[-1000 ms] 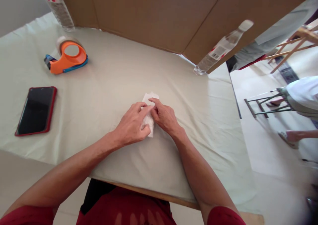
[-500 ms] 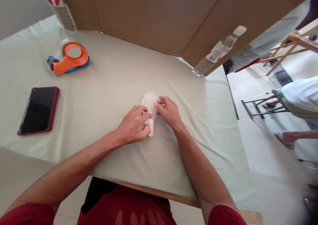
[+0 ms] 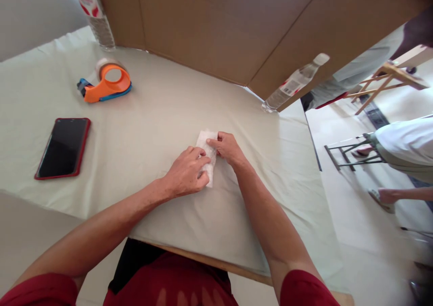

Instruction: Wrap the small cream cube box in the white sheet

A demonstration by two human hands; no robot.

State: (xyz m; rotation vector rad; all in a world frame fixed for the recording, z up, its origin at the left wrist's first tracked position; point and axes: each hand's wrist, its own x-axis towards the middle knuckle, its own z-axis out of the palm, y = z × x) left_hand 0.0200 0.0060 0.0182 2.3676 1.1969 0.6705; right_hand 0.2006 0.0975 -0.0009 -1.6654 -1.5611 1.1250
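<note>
A narrow folded white tissue, crinkled on its surface, lies on the cloth in front of me. My left hand is on its left side, fingers curled over it and holding it against the table; the thumb is near its lower end. At the upper right corner, my right hand pinches the edge, thumb on top and the other fingers bent at the side and partly underneath. My hands hide parts of both long edges.
A pale cloth covers the table. To the left are a red-cased phone and an orange tape dispenser. Water bottles stand against a cardboard panel at the back. Beyond the right edge, a person sits on a stool.
My right hand has closed its thumb and fingers on the tissue's upper right corner. My left hand keeps nearly the same pose on it. The whole view has shifted slightly.
</note>
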